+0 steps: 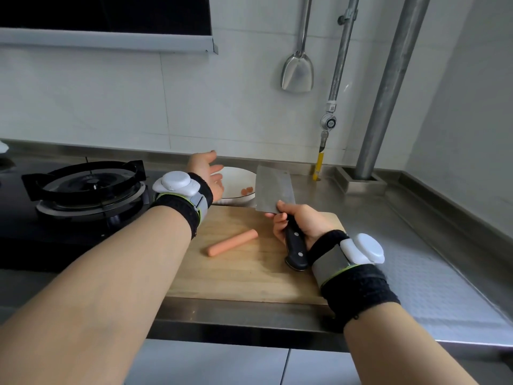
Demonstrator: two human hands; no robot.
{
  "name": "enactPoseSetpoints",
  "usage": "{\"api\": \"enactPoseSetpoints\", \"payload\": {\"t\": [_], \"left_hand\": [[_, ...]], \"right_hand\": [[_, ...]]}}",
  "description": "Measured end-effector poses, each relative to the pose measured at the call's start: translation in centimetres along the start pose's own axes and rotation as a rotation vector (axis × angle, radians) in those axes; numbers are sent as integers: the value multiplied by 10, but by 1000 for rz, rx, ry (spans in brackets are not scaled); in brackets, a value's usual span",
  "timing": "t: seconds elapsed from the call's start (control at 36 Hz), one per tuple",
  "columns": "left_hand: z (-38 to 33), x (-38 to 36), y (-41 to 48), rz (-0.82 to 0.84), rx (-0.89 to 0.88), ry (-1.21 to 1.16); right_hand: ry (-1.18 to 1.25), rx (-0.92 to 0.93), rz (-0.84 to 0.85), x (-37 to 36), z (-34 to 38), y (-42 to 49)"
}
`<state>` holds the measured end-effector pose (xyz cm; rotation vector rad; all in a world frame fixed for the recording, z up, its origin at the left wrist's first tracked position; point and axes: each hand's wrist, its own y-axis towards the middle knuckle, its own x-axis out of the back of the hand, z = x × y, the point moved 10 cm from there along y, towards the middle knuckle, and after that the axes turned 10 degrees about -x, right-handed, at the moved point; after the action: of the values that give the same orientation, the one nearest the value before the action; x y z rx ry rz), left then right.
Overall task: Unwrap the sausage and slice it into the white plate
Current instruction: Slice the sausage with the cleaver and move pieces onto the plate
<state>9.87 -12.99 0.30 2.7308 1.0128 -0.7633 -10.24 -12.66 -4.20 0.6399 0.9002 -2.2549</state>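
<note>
A pink unwrapped sausage (pixel 231 242) lies on the wooden cutting board (pixel 244 273), one end cut flat. Behind the board stands the white plate (pixel 238 180) with a few sausage slices (pixel 247 190) in it. My left hand (pixel 206 170) hovers over the plate's left rim, fingers relaxed and spread, holding nothing. My right hand (pixel 298 222) grips the black handle of a cleaver (pixel 273 191), whose blade is raised flat over the plate's right side and the board's far edge.
A gas stove burner (pixel 88 187) sits left of the board. The steel counter (pixel 402 245) stretches to the right. A metal spatula (pixel 298 70) hangs on the tiled wall. Pipes (pixel 388 87) rise at the back right corner.
</note>
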Motion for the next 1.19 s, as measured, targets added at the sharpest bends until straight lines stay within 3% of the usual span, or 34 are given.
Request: {"api": "enactPoseSetpoints", "payload": {"t": [0.25, 0.42, 0.53, 0.69, 0.75, 0.92, 1.0, 1.19], "left_hand": [[2, -17, -39, 137, -96, 360], [4, -9, -67, 265, -198, 1070], [8, -8, -93, 408, -180, 1302], [25, -4, -123, 674, -33, 1366], [25, -2, -126, 705, -63, 1422], [4, -3, -116, 420, -467, 1434], [7, 3, -118, 306, -584, 1377], [6, 0, -125, 327, -677, 1205]], "right_hand": [[-16, 43, -19, 4, 2, 4], [-52, 79, -74, 9, 6, 9], [-89, 107, -112, 11, 8, 11], [-121, 146, -163, 17, 12, 11], [-131, 152, -171, 18, 12, 9], [-140, 160, -181, 20, 12, 6], [-145, 159, -182, 20, 12, 5], [-178, 191, -194, 14, 12, -7]]}}
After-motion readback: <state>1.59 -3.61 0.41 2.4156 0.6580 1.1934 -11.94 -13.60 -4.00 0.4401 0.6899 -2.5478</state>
